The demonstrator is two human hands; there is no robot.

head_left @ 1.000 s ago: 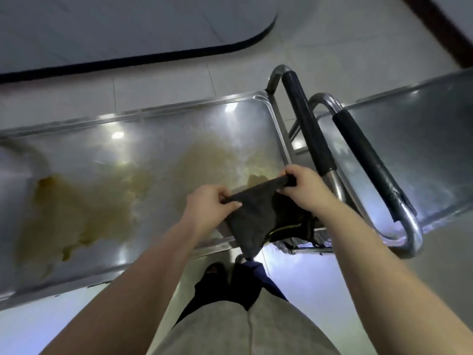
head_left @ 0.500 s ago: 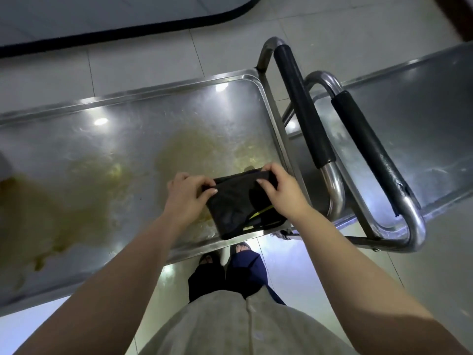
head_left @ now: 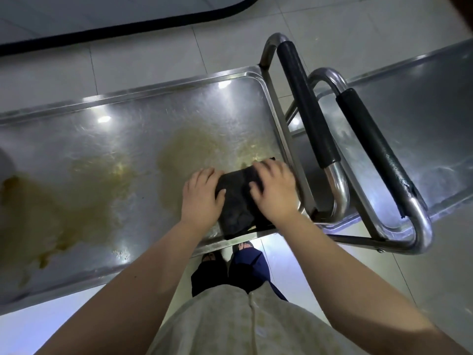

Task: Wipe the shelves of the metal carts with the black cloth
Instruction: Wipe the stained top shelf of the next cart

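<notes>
Folded cloth [head_left: 238,201] lies flat on shelf [head_left: 128,139], centre-right of frame, by near rim. My left hand [head_left: 202,196] and right hand [head_left: 275,190] press it, fingers straight, slightly spread, pinching nothing. Advice: even weight, sweep left through yellow stain [head_left: 194,152], overlapping strokes.

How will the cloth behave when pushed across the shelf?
Probably floppy: the cloth lies creased under the left hand and right hand, so it may bunch. It likely glides easily: the shelf is smooth metal with a wet-looking stain.
</notes>
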